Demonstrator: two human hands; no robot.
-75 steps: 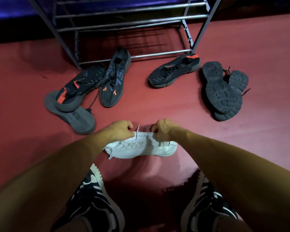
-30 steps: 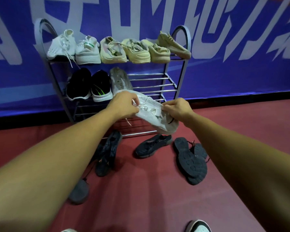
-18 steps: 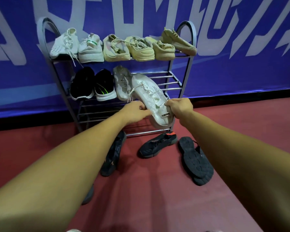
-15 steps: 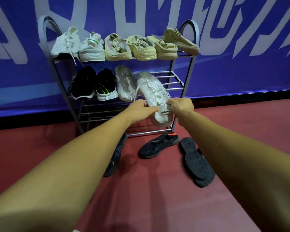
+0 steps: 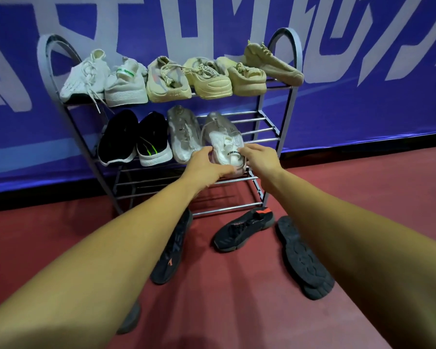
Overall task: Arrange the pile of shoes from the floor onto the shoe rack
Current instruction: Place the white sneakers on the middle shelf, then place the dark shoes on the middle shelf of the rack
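Observation:
A white sneaker [image 5: 222,137] lies on the middle shelf of the metal shoe rack [image 5: 264,127], toe pointing at the wall, right of a matching white sneaker [image 5: 183,133]. My left hand [image 5: 207,163] grips its heel from the left and my right hand [image 5: 258,156] holds the heel's right side. Two black sneakers [image 5: 134,138] fill the left of that shelf. Several white and beige shoes [image 5: 186,76] line the top shelf. On the red floor lie dark shoes: one with orange marks [image 5: 173,250], one upright [image 5: 244,229], one sole-up [image 5: 303,258].
A blue banner wall [image 5: 363,84] stands behind the rack. The right part of the middle shelf and the two lower shelves [image 5: 186,192] hold no shoes. Another dark shoe [image 5: 130,321] peeks out under my left forearm.
I lifted the white sneaker from the floor with both hands, turned it toe-first toward the wall and brought it down onto the middle shelf beside its mate.

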